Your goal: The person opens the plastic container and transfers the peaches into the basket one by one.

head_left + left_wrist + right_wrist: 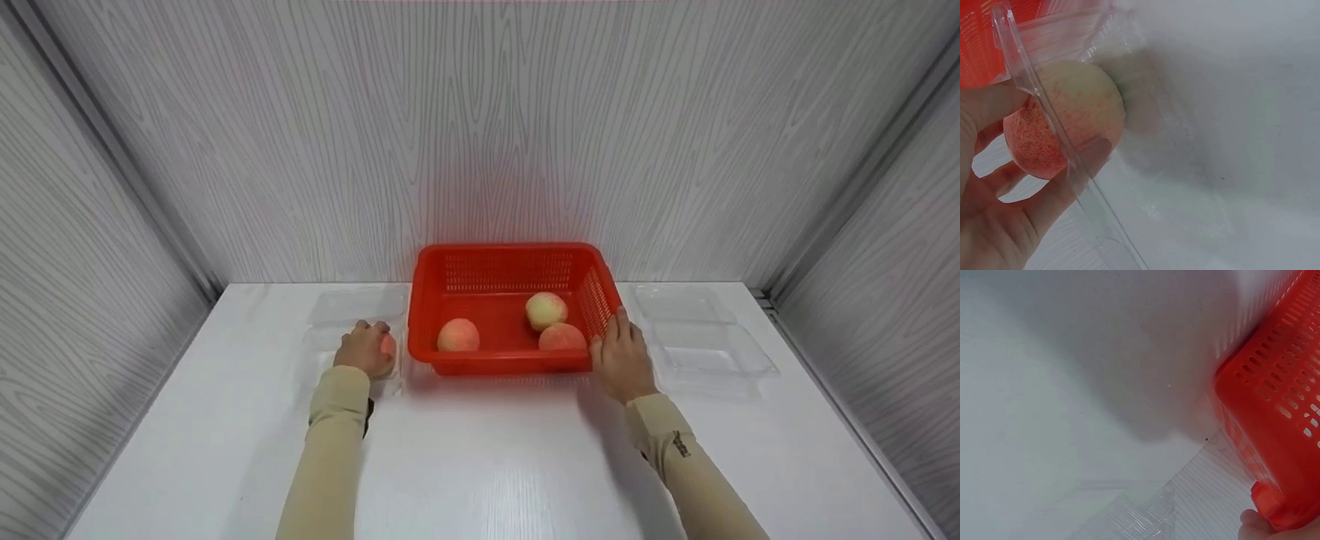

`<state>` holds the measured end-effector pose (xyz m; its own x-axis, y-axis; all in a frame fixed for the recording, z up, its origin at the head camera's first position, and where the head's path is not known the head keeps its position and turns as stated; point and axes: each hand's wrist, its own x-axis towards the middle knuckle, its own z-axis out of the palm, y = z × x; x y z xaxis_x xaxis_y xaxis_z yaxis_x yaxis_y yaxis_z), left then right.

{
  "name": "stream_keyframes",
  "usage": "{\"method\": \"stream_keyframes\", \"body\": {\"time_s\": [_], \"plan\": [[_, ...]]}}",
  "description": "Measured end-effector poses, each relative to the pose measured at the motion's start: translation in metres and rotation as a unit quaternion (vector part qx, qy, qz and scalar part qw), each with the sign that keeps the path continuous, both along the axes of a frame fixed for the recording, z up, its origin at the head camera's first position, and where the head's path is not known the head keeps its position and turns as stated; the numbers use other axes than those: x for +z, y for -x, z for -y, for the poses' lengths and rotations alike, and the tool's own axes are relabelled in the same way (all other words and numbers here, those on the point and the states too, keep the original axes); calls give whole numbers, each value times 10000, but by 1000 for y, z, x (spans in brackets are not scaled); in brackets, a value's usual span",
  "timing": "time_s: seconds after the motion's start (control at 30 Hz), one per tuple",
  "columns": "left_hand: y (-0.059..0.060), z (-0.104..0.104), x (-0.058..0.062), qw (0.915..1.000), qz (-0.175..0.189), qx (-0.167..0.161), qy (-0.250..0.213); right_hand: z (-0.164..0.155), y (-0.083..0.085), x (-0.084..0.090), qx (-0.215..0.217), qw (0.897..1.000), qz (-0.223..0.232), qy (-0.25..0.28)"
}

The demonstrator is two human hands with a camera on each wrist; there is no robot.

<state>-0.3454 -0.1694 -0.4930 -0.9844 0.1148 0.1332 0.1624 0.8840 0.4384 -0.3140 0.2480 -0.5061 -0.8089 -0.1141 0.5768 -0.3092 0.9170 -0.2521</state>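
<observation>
My left hand (364, 349) holds a pink-and-cream peach (1067, 121) between thumb and fingers, at the left clear plastic container (360, 306). In the left wrist view the container's rim crosses in front of part of the peach. My right hand (624, 358) grips the front right corner of a red plastic basket (495, 364); in the right wrist view only a bit of this hand shows at the rim. Inside the basket lie a peach (458, 335) on the left, a paler peach (546, 311) and a pink peach (562, 337) on the right.
A second clear container (697, 349) with an open lid stands right of the basket on the white table (480, 457). Behind rises a grey wood-grain panel (480, 135), with side panels at left and right.
</observation>
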Motion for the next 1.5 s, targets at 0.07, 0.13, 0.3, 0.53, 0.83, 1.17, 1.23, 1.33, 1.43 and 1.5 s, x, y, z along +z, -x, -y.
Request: {"method": "stream_keyframes", "body": {"time_s": [0.07, 0.13, 0.3, 0.53, 0.83, 1.17, 1.23, 1.33, 1.43, 1.5], "plan": [[-1, 2, 1, 10000, 32, 20, -54, 0, 0, 0, 24, 10000, 6, -36], [-2, 5, 1, 9999, 116, 36, -102, 0, 0, 0, 41, 10000, -26, -38], [-2, 15, 2, 9991, 409, 97, -107, 0, 1, -1, 38, 9999, -152, 2], [-5, 29, 2, 9976, 618, 317, -72, 1, 1, -7, 0, 9996, -279, -60], [-7, 36, 2, 9962, 690, 507, -152, -3, 0, -9, -62, 9993, -349, -86], [-9, 44, 2, 9884, 919, 1210, -73, 0, 1, -3, -25, 9997, -245, -33], [-9, 44, 3, 9880, 918, 1236, -114, 1, 1, -1, -38, 9998, -175, -1], [-9, 43, 3, 9861, 941, 1361, -165, 1, 1, 0, -33, 9999, -106, 3], [-9, 40, 3, 9835, 970, 1517, -164, 1, 1, 1, 2, 10000, -90, -8], [-8, 37, 3, 9830, 911, 1595, -78, 0, 0, 2, 27, 9999, -126, -7]]}}
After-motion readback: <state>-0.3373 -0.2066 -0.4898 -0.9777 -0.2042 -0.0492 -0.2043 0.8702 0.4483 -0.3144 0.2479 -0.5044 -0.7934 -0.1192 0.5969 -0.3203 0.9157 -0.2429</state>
